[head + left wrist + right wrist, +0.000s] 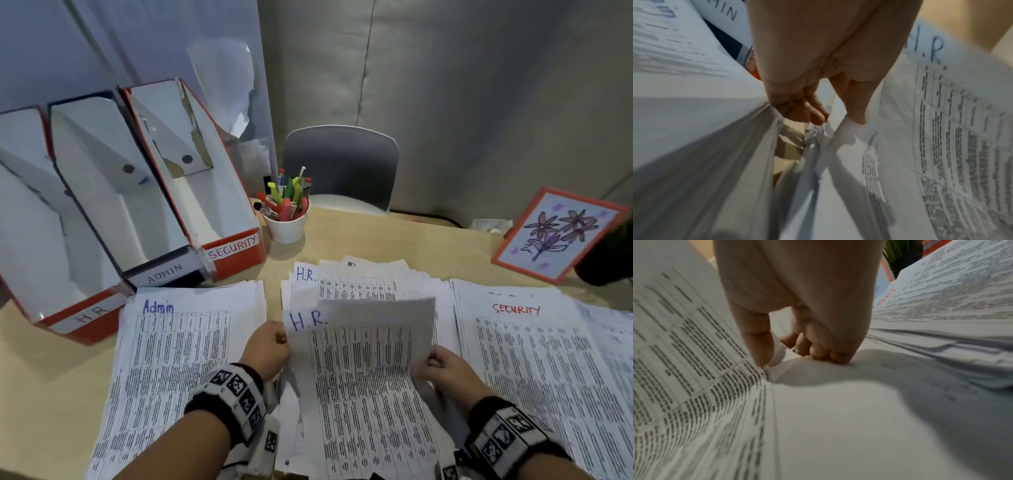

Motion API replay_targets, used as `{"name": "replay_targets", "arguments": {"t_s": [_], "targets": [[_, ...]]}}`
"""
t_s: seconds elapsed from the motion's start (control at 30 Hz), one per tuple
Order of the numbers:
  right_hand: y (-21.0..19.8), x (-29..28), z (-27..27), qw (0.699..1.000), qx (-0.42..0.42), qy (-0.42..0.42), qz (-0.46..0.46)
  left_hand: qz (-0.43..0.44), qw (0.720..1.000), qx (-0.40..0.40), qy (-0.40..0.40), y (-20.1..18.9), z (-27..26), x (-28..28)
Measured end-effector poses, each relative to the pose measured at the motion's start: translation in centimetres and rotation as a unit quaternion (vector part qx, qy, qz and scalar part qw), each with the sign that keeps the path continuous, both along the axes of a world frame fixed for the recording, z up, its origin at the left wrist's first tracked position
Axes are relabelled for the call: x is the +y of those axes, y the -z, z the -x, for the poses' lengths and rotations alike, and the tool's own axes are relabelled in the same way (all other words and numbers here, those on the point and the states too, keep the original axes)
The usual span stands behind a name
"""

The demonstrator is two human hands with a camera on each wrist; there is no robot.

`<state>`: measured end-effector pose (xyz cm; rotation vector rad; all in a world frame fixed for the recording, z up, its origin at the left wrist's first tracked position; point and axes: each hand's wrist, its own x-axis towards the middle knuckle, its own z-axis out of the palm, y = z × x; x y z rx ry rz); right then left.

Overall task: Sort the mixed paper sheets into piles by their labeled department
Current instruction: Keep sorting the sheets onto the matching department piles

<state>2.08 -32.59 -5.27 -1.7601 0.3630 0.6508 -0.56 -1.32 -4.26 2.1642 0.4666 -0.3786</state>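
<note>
Over the middle pile [356, 284], both hands hold 1 sheet marked H.R. [359, 346] by its side edges: the left hand [267, 349] has its grip clamped on the left edge, the right hand [445, 370] on the right. Lowering it flat and square onto the H.R. pile beneath seems best, corners matched. Room is tight: the Admin pile [181, 356] lies just beside on the left, the Security pile [534, 370] on the right, with bare worktop [51, 394] further left.

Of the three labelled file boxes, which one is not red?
The ADMIN file box, the middle one: its shell is dark blue, while the HR file box and SECURITY file box beside it are red.
</note>
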Motion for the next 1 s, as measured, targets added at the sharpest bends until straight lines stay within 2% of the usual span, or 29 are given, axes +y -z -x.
{"name": "replay_targets", "arguments": {"t_s": [0.1, 0.23, 0.3, 0.37, 0.43, 0.5, 0.53, 0.6, 0.73, 0.8, 0.9, 1.0], "targets": [[-0.4, 0.3, -0.2, 0.997, 0.054, 0.028, -0.051, 0.072, 0.997, 0.02, -0.003, -0.4, 0.7, 0.1], [-0.9, 1.1, -0.5, 0.998, 0.054, 0.008, -0.018, 0.104, 0.994, 0.015, 0.021, -0.3, 1.1, 0.4], [-1.8, 1.7, -0.3, 0.999, 0.041, 0.003, -0.01, 0.143, 0.99, 0.017, -0.007, -0.6, 1.2, 0.2], [-1.9, 1.9, -0.2, 0.999, 0.039, -0.008, 0.01, 0.212, 0.974, 0.03, -0.071, -0.9, 1.1, -0.2], [-1.8, 1.9, 0.1, 0.999, 0.017, -0.026, 0.02, 0.289, 0.946, 0.048, -0.138, -1.1, 0.9, -0.3], [-1.9, 1.7, 0.4, 0.999, 0.006, -0.021, 0.026, 0.351, 0.921, 0.041, -0.163, -0.7, 0.8, -0.2], [-2.0, 1.6, 0.5, 0.999, -0.001, -0.022, 0.029, 0.347, 0.924, 0.034, -0.158, -0.5, 0.8, 0.0], [-2.2, 1.3, 0.7, 1.0, -0.007, -0.017, 0.007, 0.314, 0.944, 0.029, -0.1, -0.4, 0.8, 0.1], [-2.1, 1.2, 0.4, 0.989, 0.04, 0.079, -0.122, 0.284, 0.958, 0.014, -0.026, -0.1, 0.9, -0.8], [-1.9, 1.5, 0.5, 0.983, 0.034, 0.103, -0.146, 0.239, 0.971, 0.0, 0.004, -0.1, 1.0, -1.4], [-1.6, 1.3, 1.2, 0.993, -0.042, 0.077, -0.085, 0.171, 0.983, -0.012, 0.062, -0.4, 1.4, -1.6], [-1.3, 1.3, 1.1, 0.993, -0.045, 0.071, -0.082, 0.195, 0.98, 0.007, 0.046, 0.1, 1.6, -1.5]]}}
